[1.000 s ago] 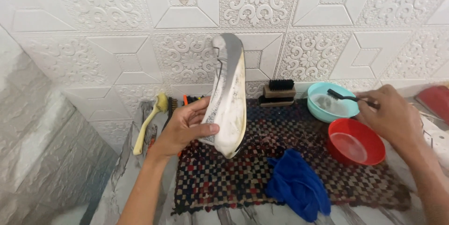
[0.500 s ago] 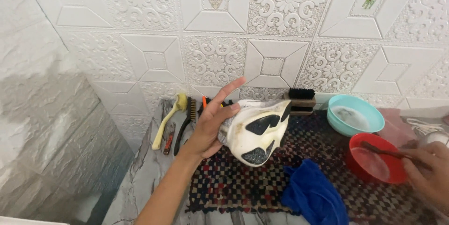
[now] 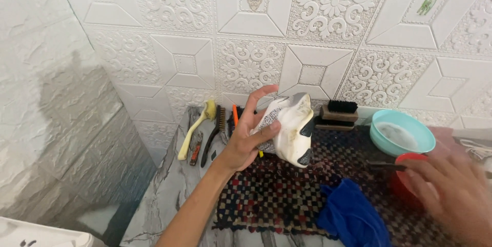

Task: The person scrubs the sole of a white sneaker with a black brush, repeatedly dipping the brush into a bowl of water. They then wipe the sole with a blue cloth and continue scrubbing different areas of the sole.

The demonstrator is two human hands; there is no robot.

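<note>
left hand [image 3: 246,142] is up off the counter, forearm rising from the bottom edge, wrist bent back, fingers wrapped round a dirty white shoe [image 3: 292,129] w/ the thumb pressed on its side and index finger pointing up. shoe's held in the air above the woven checked mat [image 3: 266,201], toe end tilted down twd the camera. right hand [image 3: 451,190] is low at the right, blurred, fingers closed round a thin dark brush handle [image 3: 387,166] over the red bowl [image 3: 402,183]. teal bowl [image 3: 402,131] sits just behind, blue cloth [image 3: 353,216] on the mat, black block brush [image 3: 338,113] by the wall, yellow-handled brush [image 3: 197,129] to the left.
</note>
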